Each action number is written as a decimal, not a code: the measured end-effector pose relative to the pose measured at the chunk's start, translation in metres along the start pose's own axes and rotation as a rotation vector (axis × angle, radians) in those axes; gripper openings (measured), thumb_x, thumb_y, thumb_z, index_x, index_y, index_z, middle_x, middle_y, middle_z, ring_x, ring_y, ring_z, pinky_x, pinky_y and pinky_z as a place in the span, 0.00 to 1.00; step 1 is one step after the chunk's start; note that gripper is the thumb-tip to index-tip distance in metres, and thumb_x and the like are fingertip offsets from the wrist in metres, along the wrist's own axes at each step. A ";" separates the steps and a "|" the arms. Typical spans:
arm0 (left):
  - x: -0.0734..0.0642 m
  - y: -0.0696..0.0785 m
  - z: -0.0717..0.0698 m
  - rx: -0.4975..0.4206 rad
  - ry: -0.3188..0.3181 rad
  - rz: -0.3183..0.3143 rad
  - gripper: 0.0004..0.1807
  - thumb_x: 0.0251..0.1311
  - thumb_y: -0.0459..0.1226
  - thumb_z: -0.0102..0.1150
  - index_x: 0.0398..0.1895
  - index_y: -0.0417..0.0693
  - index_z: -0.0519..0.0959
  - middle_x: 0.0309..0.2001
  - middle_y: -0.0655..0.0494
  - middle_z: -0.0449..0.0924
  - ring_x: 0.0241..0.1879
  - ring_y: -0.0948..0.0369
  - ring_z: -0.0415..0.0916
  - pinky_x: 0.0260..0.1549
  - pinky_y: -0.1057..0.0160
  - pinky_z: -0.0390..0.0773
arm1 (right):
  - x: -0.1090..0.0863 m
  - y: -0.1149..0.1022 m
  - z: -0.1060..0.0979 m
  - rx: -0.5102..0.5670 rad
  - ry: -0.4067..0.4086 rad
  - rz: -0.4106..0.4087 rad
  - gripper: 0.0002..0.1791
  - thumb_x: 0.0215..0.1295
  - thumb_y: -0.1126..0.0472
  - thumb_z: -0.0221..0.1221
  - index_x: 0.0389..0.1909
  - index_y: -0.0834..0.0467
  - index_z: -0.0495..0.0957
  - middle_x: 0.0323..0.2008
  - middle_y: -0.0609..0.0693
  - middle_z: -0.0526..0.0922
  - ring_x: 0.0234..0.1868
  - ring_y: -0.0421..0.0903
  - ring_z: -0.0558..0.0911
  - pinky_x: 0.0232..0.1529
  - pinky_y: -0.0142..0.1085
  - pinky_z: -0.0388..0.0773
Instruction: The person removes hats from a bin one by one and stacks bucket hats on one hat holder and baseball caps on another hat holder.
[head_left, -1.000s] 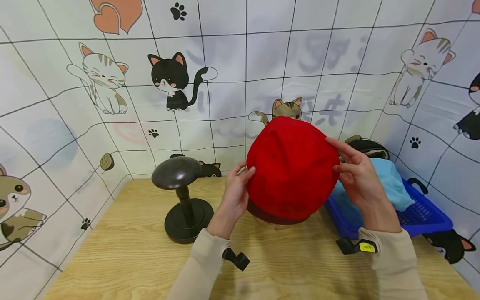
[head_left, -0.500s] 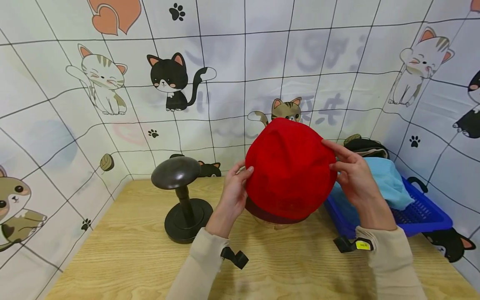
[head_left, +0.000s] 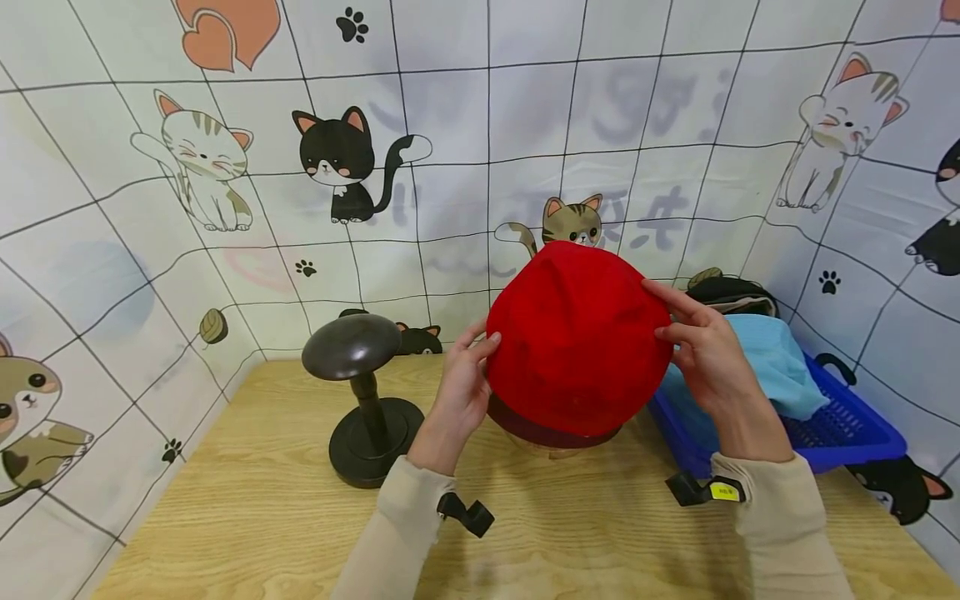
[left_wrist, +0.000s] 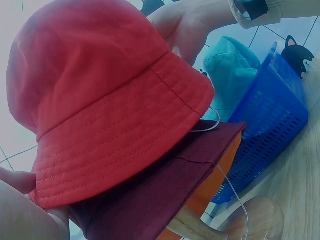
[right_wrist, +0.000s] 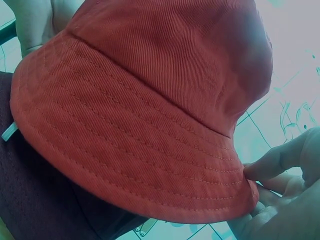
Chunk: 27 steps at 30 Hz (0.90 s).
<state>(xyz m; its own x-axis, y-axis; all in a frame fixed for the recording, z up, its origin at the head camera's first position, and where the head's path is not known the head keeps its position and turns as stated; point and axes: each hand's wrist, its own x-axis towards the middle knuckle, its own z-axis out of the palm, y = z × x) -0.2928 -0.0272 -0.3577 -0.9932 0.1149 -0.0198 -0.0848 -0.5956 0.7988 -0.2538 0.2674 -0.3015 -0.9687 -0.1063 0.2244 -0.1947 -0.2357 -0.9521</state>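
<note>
A red bucket hat (head_left: 577,342) is stretched between both hands, its crown towards the head camera. My left hand (head_left: 463,387) pinches its brim on the left side, thumb in front. On the opposite side my right hand (head_left: 708,358) pinches the brim edge; the right wrist view shows those fingers (right_wrist: 272,162) close up. Directly under the red hat sits a maroon bucket hat (left_wrist: 150,195) with an orange lining, over a wooden stand (left_wrist: 252,220). Thin white cords hang near the brims. Most of the maroon hat is hidden in the head view.
Left of the hats stands a dark hat stand (head_left: 367,400) with a rounded top. At the right, a blue basket (head_left: 855,450) holds light blue cloth (head_left: 776,362) and a black item (head_left: 731,293). Cat-print sheeting (head_left: 450,125) surrounds the wooden table (head_left: 247,517).
Both hands have shifted slightly left with the red hat, and its top has dropped a little. Their pinch on the brim stays the same.
</note>
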 end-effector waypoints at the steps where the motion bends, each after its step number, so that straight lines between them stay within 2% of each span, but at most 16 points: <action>1: 0.000 0.000 0.000 0.002 0.000 -0.002 0.19 0.74 0.32 0.55 0.66 0.46 0.73 0.48 0.59 0.81 0.44 0.62 0.81 0.41 0.67 0.82 | 0.000 0.000 0.000 -0.002 0.000 0.001 0.33 0.75 0.74 0.49 0.78 0.53 0.65 0.65 0.36 0.76 0.61 0.40 0.75 0.53 0.32 0.79; 12: -0.001 0.001 -0.001 -0.007 -0.001 -0.017 0.20 0.74 0.32 0.54 0.67 0.46 0.72 0.49 0.58 0.81 0.44 0.62 0.80 0.39 0.67 0.82 | -0.002 -0.001 -0.002 -0.020 0.013 0.018 0.33 0.76 0.73 0.49 0.79 0.53 0.63 0.65 0.36 0.74 0.63 0.40 0.74 0.55 0.31 0.78; 20: -0.004 0.005 -0.004 -0.010 -0.067 -0.004 0.26 0.74 0.31 0.45 0.74 0.46 0.68 0.63 0.54 0.73 0.50 0.59 0.76 0.44 0.66 0.80 | -0.001 -0.001 -0.002 -0.023 0.027 0.027 0.33 0.76 0.72 0.51 0.79 0.53 0.62 0.66 0.36 0.73 0.63 0.40 0.73 0.54 0.32 0.78; 27: -0.004 0.006 -0.005 0.001 -0.057 -0.016 0.25 0.74 0.30 0.48 0.73 0.48 0.69 0.57 0.54 0.76 0.48 0.59 0.77 0.40 0.66 0.80 | -0.001 0.000 -0.002 -0.015 0.031 0.032 0.33 0.76 0.72 0.51 0.79 0.52 0.63 0.65 0.36 0.73 0.62 0.40 0.73 0.53 0.32 0.79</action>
<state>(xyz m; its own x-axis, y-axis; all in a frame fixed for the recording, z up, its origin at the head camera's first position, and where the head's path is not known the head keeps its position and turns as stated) -0.2900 -0.0352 -0.3557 -0.9855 0.1694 0.0011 -0.1009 -0.5922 0.7995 -0.2533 0.2692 -0.3021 -0.9787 -0.0832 0.1875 -0.1658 -0.2180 -0.9618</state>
